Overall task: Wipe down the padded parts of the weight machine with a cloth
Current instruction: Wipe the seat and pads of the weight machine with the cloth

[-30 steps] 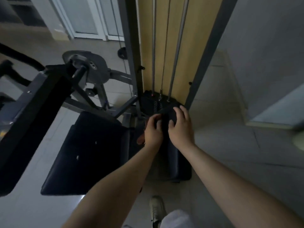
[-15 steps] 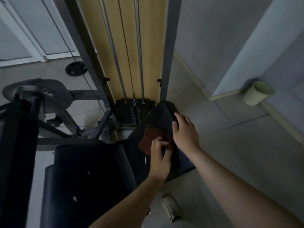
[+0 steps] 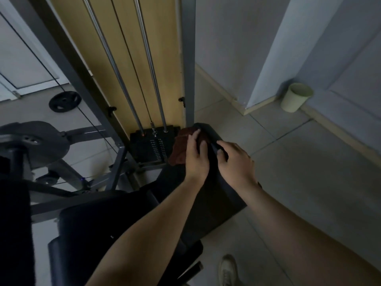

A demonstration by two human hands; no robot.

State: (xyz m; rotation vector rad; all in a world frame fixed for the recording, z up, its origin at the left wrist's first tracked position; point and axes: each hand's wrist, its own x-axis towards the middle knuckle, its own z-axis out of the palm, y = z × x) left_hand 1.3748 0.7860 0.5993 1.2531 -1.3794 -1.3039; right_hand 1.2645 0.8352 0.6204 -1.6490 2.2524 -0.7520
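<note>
A dark reddish-brown cloth (image 3: 181, 149) lies against the upper part of the black padded backrest (image 3: 214, 199) of the weight machine. My left hand (image 3: 196, 155) presses on the cloth, fingers stretched toward the pad's top edge. My right hand (image 3: 235, 159) grips the right edge of the same backrest just beside it. The black padded seat (image 3: 99, 230) lies lower left, partly hidden by my left forearm.
Behind the pad stands the weight stack (image 3: 152, 145) with its two chrome guide rods (image 3: 148, 65) and grey frame post (image 3: 188, 58). A loose weight plate (image 3: 65, 101) lies on the floor far left. A pale bin (image 3: 295, 99) sits by the wall at right. My shoe (image 3: 227, 269) is below.
My left hand has slid the cloth up the backrest toward its top edge. My right hand has shifted slightly down the pad's right edge. The view has tilted a little.
</note>
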